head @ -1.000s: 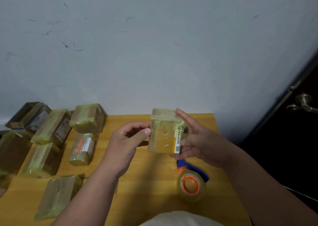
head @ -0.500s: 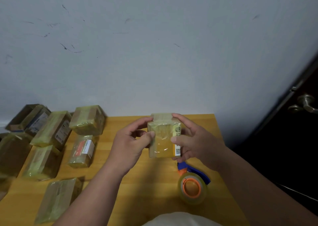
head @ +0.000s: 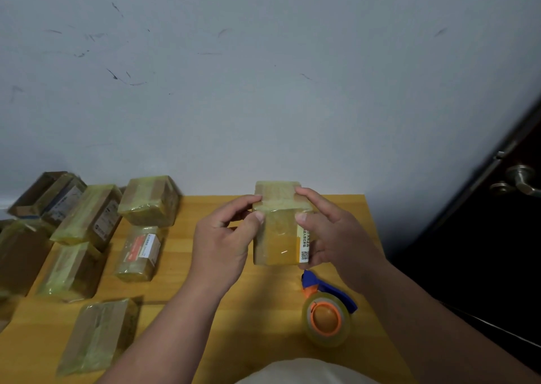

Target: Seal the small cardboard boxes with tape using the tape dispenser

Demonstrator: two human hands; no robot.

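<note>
Grey wall behind, yellow table below. Small box held up over the table, standing tall, pinched at both top sides: left hand and right hand. Tape dispenser lying just under the right hand, nearer that one.

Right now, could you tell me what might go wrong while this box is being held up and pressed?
The small box is pinched off the table only by the left hand and right hand, so it could slip. The tape dispenser lies right below, near the right forearm, which might knock it.
</note>
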